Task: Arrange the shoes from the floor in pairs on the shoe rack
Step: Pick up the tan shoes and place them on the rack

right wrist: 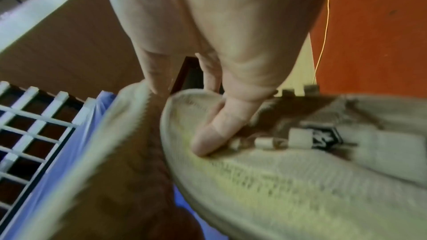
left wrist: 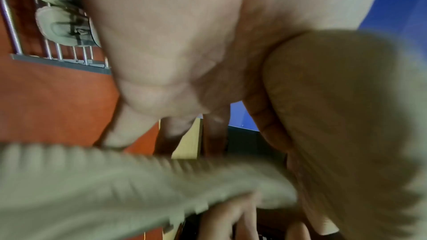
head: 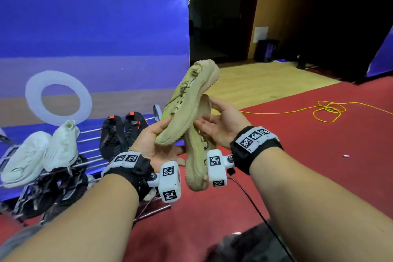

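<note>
Two beige lace-up sneakers are held in the air in front of me. My left hand grips the toe of the upper beige shoe, thumb on top; its heel points up and away. My right hand pinches the collar of the lower beige shoe, which hangs toe-down between my wrists. In the right wrist view the thumb presses into that shoe beside the laces. The left wrist view shows the gripped toe, blurred. The metal shoe rack stands at the left.
The rack's top shelf holds a white pair and a black pair with red tabs; dark shoes fill the shelf below. Behind it hangs a blue backdrop. A yellow cord and a black cable lie on the red carpet.
</note>
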Tool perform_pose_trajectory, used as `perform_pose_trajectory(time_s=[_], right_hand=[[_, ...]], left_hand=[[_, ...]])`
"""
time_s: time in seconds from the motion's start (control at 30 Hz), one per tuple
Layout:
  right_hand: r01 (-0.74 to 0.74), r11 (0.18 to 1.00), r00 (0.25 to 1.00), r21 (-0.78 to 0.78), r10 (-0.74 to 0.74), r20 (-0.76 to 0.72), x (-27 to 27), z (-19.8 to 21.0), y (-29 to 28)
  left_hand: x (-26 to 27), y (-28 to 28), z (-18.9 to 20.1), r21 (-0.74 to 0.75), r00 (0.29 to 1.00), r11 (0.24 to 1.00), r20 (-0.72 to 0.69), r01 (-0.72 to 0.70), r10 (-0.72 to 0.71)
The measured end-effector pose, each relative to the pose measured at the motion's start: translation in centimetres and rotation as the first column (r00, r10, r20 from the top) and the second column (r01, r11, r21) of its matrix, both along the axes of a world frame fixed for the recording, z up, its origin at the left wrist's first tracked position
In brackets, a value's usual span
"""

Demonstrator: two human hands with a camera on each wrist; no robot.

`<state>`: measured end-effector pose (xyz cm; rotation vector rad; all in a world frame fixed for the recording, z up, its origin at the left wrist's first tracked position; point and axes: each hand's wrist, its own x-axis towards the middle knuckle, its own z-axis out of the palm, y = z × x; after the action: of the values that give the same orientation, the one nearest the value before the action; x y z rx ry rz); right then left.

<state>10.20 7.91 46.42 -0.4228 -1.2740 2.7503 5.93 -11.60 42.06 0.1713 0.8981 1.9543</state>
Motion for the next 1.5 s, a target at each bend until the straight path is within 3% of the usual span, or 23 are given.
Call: perform_pose_trajectory(time_s=[0.1,0.2,0.4,0.5,0.6,0.7,0.77,0.87,0.97,1.07,1.2,1.27,1.37,1.43,1.5], right_hand=[[-0.119,0.993,0.993,0.009,0.119,0.014,-2.1,-2.2,-2.3],[-0.341,0.937,0.94,-0.074,0.339,-0.045,-4.1,-3.3,-3.9],[-0.437,0.894,0.897,-0.093,0.441,0.021,-7.3,-5.5,-4.7],[-0.329,0.944,0.939,0.028,0.324,0.118,-7.9,-5.4,-5.2],[-0.147,0.989,0.974,0.003,0.144,0.173,-8.4,-5.7,-6.0],[-0.252,0.957,0.947,0.142,0.213,0.24,-7.4,-5.7,-8.3],[-0.373,0.874,0.918,0.31,0.3,0.259,-6.3,-5.8,-10.5],[-0.48,0.776,0.877,0.409,0.442,0.191,-4.3,-5.3,-14.5],[-0.39,0.733,0.903,0.558,0.421,0.078,-3.2,-4.5,-17.4],[-0.291,0.782,0.943,0.551,0.331,0.029,-2.6,-3.5,-18.6],[-0.211,0.833,0.975,0.511,0.219,0.046,-1.9,-2.9,-18.8],[-0.167,0.844,0.986,0.51,0.154,0.068,-1.9,-3.1,-18.7],[-0.188,0.846,0.982,0.499,0.158,0.101,-1.7,-4.5,-18.0],[-0.325,0.813,0.945,0.484,0.257,0.203,-0.9,-6.0,-17.1],[-0.475,0.746,0.873,0.466,0.335,0.354,-0.1,-8.1,-16.2]], left_hand=[[0.6,0.3,0.0,-0.022,0.998,0.998,0.022,-0.061,0.062],[0.1,0.4,-1.0,-0.206,0.982,0.96,-0.016,-0.188,0.189],[-1.3,-2.6,-2.3,-0.293,0.934,0.888,-0.075,-0.355,0.349],[-1.1,-5.5,-2.1,-0.313,0.901,0.845,-0.135,-0.434,0.413],[-0.6,-9.3,-2.0,-0.392,0.846,0.75,-0.226,-0.532,0.482],[0.3,-12.1,-1.1,-0.445,0.801,0.668,-0.28,-0.596,0.529],[0.6,-13.2,-0.3,-0.443,0.773,0.634,-0.32,-0.634,0.548],[1.1,-13.9,0.9,-0.412,0.744,0.62,-0.408,-0.668,0.53],[1.9,-14.4,1.7,-0.39,0.745,0.648,-0.483,-0.654,0.461],[2.5,-15.3,2.4,-0.365,0.75,0.69,-0.526,-0.625,0.401],[3.6,-17.6,2.2,-0.396,0.778,0.685,-0.459,-0.611,0.428],[4.2,-19.3,1.2,-0.503,0.806,0.637,-0.448,-0.585,0.386],[4.8,-22.7,-2.0,-0.691,0.818,0.46,-0.553,-0.558,0.159],[5.3,-25.0,-4.4,-0.75,0.853,0.43,-0.511,-0.503,0.107],[6.0,-26.7,-6.6,-0.775,0.885,0.432,-0.439,-0.461,0.156]])
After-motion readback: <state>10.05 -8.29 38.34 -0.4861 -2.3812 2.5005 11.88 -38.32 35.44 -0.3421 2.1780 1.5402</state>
